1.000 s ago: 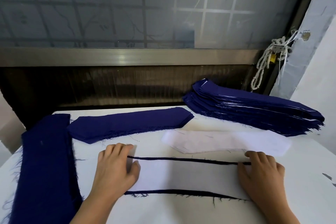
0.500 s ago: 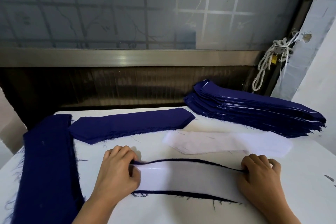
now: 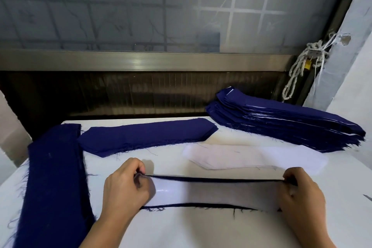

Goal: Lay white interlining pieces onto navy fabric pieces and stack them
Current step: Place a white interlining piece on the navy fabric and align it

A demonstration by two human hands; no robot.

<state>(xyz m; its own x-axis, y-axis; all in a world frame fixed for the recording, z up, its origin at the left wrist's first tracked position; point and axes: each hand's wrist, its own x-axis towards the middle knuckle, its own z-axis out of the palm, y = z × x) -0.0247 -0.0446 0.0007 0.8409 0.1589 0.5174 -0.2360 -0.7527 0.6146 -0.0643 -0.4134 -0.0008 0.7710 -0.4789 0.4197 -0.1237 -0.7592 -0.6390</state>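
Note:
A white interlining piece [image 3: 217, 192] lies on a navy fabric piece [image 3: 211, 180], whose dark edges show above and below it. My left hand [image 3: 125, 186] pinches the left end of this pair and my right hand [image 3: 302, 191] pinches the right end, with the far edge lifted off the table. Behind them lies a small pile of loose white interlining pieces [image 3: 253, 157]. A tall stack of finished navy pieces with white layers [image 3: 285, 121] sits at the back right. A pile of plain navy pieces [image 3: 145, 136] lies at the back left.
A long pile of navy fabric [image 3: 54, 183] runs along the left side of the white table [image 3: 191, 227]. A dark wall panel and a frosted window stand right behind the table. A knotted rope [image 3: 302, 66] hangs at the right by a white wall.
Both hands went from pressing flat on the ends of the layered piece to pinching them. The far edge of the pair has risen off the table.

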